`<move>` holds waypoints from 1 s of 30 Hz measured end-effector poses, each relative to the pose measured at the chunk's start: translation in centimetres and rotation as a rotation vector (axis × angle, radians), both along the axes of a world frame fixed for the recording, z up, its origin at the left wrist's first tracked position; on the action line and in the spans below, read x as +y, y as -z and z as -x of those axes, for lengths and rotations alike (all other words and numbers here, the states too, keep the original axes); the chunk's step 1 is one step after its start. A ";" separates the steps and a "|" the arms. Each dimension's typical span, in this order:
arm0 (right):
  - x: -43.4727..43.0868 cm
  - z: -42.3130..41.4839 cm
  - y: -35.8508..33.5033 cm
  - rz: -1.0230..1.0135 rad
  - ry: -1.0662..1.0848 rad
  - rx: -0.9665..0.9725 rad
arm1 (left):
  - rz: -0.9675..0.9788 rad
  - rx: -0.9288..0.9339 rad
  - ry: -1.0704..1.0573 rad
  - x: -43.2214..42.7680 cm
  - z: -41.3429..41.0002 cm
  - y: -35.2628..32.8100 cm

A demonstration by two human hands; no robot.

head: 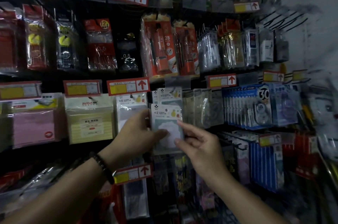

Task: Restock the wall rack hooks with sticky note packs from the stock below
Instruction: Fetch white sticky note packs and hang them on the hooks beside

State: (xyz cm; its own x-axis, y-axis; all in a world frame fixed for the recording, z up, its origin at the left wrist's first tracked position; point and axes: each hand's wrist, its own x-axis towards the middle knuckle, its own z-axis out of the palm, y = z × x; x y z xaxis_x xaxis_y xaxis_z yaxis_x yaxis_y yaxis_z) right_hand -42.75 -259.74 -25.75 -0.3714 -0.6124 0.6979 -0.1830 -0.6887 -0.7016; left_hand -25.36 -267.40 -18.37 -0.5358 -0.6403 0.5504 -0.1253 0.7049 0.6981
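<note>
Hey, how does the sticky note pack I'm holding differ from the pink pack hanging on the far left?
The held pack is gripped by the left hand and right hand; the pink pack hangs untouched. The held pack is narrower; the pink pack is wider. The held pack shows a pale cloud-shaped pad; the pink pack a plain rectangle with red lips. Both have clear wrapping.

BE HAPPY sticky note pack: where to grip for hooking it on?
Probably best to pinch the sticky note pack at its lower side edges, coming from left and right as the left hand and right hand do. It is flat and upright, and the header hole up top must stay free for the hook.
</note>
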 end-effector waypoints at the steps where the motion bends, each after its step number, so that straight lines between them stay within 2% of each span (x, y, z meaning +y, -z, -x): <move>1: 0.1 0.2 0.2 -0.012 -0.038 -0.049 | 0.013 0.012 -0.006 0.1 0.5 0.3; 4: 0.2 1.1 0.2 -0.031 -0.079 -0.114 | 0.055 0.025 -0.043 0.7 1.6 0.8; 6: -0.1 1.8 -0.2 -0.016 -0.020 -0.118 | 0.116 0.034 -0.076 0.8 2.0 1.1; 11: -2.3 3.1 -1.7 0.056 0.076 -0.093 | 0.532 -0.149 -0.186 -0.1 2.6 3.1; 19: -5.7 3.8 -3.8 0.131 0.122 -0.097 | 0.539 -0.265 -0.283 -0.5 3.1 2.1; 30: -6.1 4.3 -4.7 0.114 0.122 -0.090 | 0.591 -0.247 -0.298 -0.8 3.4 1.6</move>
